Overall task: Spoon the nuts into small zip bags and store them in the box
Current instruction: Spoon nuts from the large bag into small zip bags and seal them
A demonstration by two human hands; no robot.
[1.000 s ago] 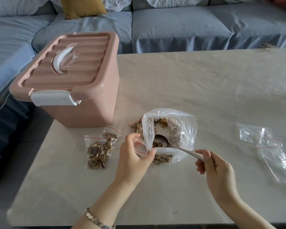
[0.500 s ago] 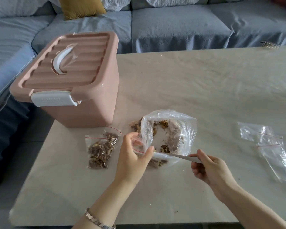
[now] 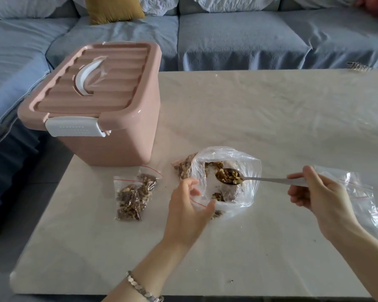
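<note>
— What do we have nearest, at the bottom of the frame?

— We see two forearms rising from the lower edge, the left one with a bracelet [image 3: 144, 289] at the wrist. The left hand [image 3: 187, 216], lower centre, curls its thumb and fingers round the mouth of a small zip bag [image 3: 199, 202]. We make out the bag's red strip between thumb and fingers.

— And the other of the hands?

— The right hand [image 3: 321, 197], at centre right, pinches the handle end of a spoon [image 3: 268, 179]. The spoon lies about level and points left, its bowl heaped with nuts [image 3: 227, 176].

— Where do we place that bowl?

— Over the open mouth of the large clear bag [image 3: 250, 192], just up and right of the left fingers. More nuts lie in the bottom of that bag.

— What do we see to the sides?

— Left of the left hand, two filled zip bags [image 3: 130, 201] lie overlapping on the tabletop [image 3: 260, 110]. A third filled bag [image 3: 183, 167] peeks out behind the large one. At the right edge lie empty zip bags [image 3: 360, 192], partly hidden by the right hand.

— Farther back?

— The pink box [image 3: 118, 144] stands at the upper left on the tabletop's corner, lid on, its white latch [image 3: 73, 127] facing us. Beyond it a blue-grey sofa [image 3: 238, 40] runs across the top of the frame, with a yellow cushion [image 3: 114, 8] on it.
</note>
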